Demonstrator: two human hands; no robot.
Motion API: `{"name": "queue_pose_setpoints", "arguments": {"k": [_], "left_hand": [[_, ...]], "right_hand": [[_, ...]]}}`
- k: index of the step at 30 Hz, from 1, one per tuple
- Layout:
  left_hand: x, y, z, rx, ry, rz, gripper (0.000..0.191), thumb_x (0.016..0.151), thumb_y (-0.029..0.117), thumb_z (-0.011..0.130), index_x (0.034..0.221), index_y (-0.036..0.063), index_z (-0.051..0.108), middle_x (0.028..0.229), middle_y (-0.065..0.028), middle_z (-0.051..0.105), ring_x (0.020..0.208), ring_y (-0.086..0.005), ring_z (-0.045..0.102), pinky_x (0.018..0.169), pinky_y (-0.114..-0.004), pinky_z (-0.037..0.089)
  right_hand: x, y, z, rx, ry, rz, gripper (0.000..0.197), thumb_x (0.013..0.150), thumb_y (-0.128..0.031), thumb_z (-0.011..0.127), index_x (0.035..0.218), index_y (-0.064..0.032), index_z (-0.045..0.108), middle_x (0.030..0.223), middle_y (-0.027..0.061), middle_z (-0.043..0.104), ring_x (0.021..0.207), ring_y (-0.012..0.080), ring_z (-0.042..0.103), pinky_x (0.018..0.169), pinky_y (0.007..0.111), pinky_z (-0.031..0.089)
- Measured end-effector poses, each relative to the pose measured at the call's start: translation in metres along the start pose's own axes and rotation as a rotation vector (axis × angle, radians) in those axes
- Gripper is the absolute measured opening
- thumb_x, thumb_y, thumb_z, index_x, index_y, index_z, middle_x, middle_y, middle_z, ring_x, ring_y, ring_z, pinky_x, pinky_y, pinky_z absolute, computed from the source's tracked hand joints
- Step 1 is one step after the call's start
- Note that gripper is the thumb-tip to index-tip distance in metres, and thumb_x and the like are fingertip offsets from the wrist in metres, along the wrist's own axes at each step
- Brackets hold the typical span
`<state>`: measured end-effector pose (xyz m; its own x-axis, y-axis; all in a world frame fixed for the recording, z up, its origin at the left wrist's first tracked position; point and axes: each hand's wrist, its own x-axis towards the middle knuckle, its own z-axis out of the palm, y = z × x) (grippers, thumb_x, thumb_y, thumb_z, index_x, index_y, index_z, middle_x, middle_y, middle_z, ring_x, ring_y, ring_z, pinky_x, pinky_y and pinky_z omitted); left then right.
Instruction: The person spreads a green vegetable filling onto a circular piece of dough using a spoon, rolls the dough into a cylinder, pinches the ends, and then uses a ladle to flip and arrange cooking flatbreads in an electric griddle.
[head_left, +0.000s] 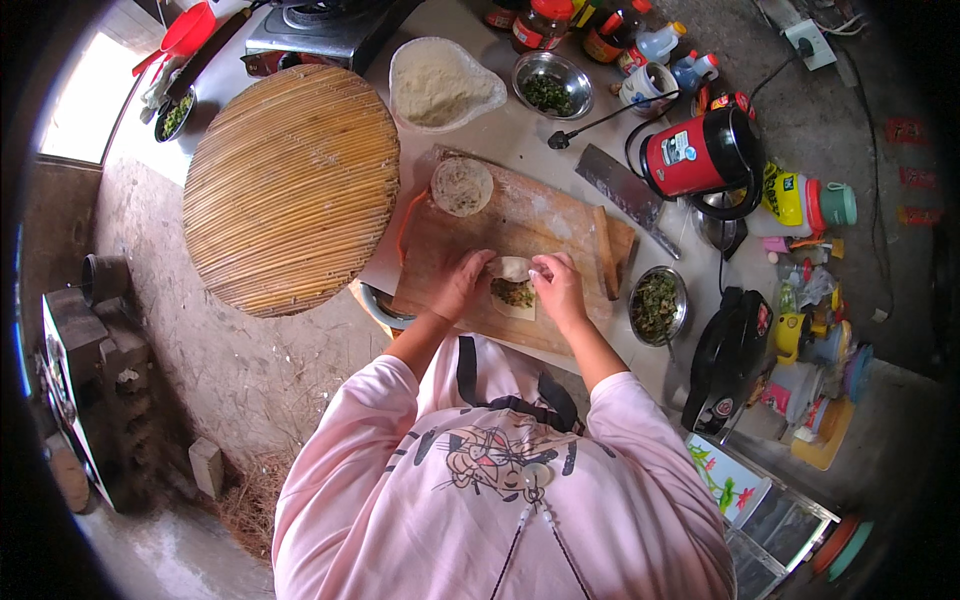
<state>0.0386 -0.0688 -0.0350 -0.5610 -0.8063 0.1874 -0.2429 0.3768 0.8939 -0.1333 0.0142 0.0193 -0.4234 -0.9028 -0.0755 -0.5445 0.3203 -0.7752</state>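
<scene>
On a floured wooden board (525, 217), my left hand (463, 283) and my right hand (559, 289) pinch the two ends of a strip of dough (512, 268), partly folded over. Its lower part lies flat towards me, with chopped green filling (513, 292) on it. A round flat dough piece (462, 187) rests at the board's far left. A wooden rolling pin (607, 253) lies along the board's right side. Right of the board stands a metal bowl of chopped green filling (658, 307), with a utensil handle sticking out. A cleaver (626, 199) lies beyond the board's right edge.
A large round tray of woven stalks (292, 191) is at the left. Beyond the board are a bowl of flour (442, 82) and a metal bowl of chopped greens (551, 86). A red electric kettle (694, 154), its cord and a black appliance (727, 360) stand at the right.
</scene>
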Motion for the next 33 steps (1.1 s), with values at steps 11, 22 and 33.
{"name": "queue_pose_setpoints", "arguments": {"k": [11, 22, 33], "left_hand": [[-0.010, 0.015, -0.013, 0.242, -0.095, 0.150, 0.023, 0.072, 0.010, 0.061, 0.094, 0.0103, 0.056, 0.109, -0.0067, 0.058, 0.103, -0.0288, 0.053, 0.094, -0.046, 0.032], [-0.026, 0.029, -0.015, 0.225, -0.072, 0.191, 0.015, 0.073, 0.011, 0.062, 0.087, 0.0107, 0.057, 0.106, -0.0054, 0.060, 0.098, -0.0268, 0.055, 0.092, -0.042, 0.036], [-0.031, 0.036, 0.000, 0.237, 0.014, 0.052, 0.029, 0.069, 0.006, 0.061, 0.097, 0.0101, 0.053, 0.096, -0.0068, 0.059, 0.095, -0.0289, 0.054, 0.089, -0.041, 0.039]], "right_hand": [[-0.002, 0.007, -0.002, -0.023, -0.037, 0.089, 0.030, 0.068, -0.005, 0.067, 0.096, -0.0021, 0.060, 0.090, 0.0104, 0.055, 0.073, 0.0198, 0.059, 0.067, 0.030, 0.050], [-0.004, 0.013, -0.004, 0.022, -0.082, 0.057, 0.033, 0.066, 0.002, 0.067, 0.098, -0.0033, 0.058, 0.092, 0.0075, 0.056, 0.074, 0.0150, 0.060, 0.066, 0.026, 0.050], [-0.007, 0.052, -0.010, 0.319, -0.145, 0.127, 0.027, 0.078, -0.003, 0.059, 0.105, -0.0025, 0.054, 0.091, 0.0064, 0.059, 0.078, 0.0132, 0.058, 0.072, 0.026, 0.048]]}}
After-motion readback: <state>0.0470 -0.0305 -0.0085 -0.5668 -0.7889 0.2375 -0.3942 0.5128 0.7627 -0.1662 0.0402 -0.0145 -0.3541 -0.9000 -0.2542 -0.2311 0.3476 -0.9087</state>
